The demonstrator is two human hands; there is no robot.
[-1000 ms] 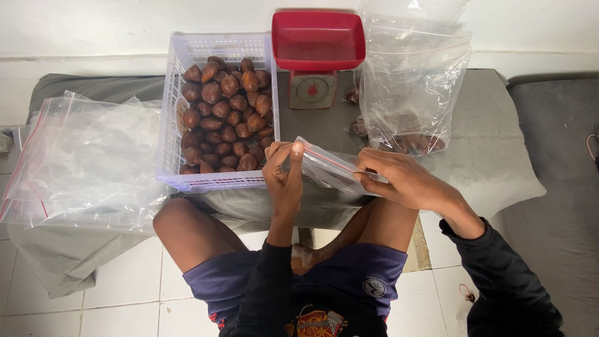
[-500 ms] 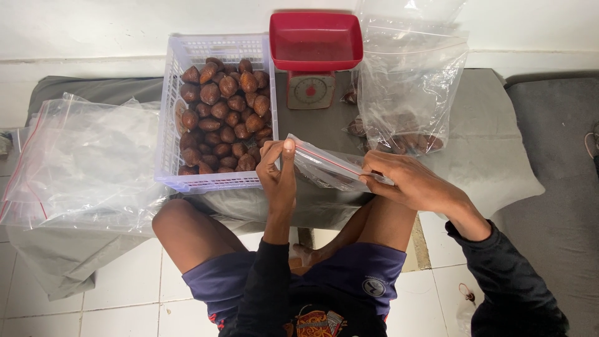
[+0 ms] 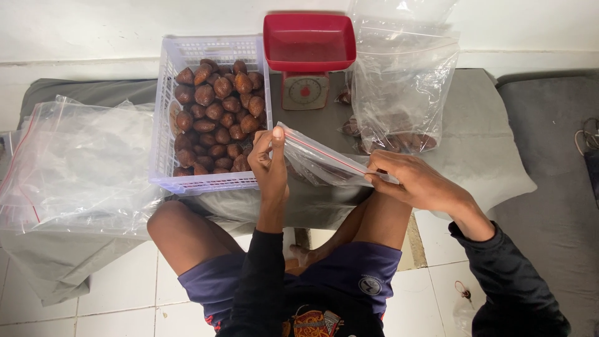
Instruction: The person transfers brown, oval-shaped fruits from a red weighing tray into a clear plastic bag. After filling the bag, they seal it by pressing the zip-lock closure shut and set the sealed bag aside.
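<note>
From the head view, I see the left hand (image 3: 269, 163) pinching one end of a clear zip bag (image 3: 324, 161) at its red-striped mouth, thumb and fingers (image 3: 275, 136) pressed together on the plastic. The right hand (image 3: 417, 182) grips the other end of the same mouth, its fingers closed on the strip, so the bag hangs stretched between the two hands just above the grey-covered bench (image 3: 486, 143) and over the person's knees. I cannot tell whether the bag holds anything yet.

Just beside the left hand stands a white slotted basket (image 3: 163, 118) heaped with brown scaly fruit (image 3: 215, 118). Behind the bag sits a small scale (image 3: 306, 87) with a red tray (image 3: 309, 42), which looks empty. To its right a larger clear bag (image 3: 402, 93) stands upright with a few brown fruits at the bottom. A loose pile of clear bags (image 3: 81, 162) lies at the far left.

I judge the step in hand to be working the zip strip of the bag, opening or sealing, I cannot tell which. That calls for both pinches to stay firm on the strip while the mouth is handled.
</note>
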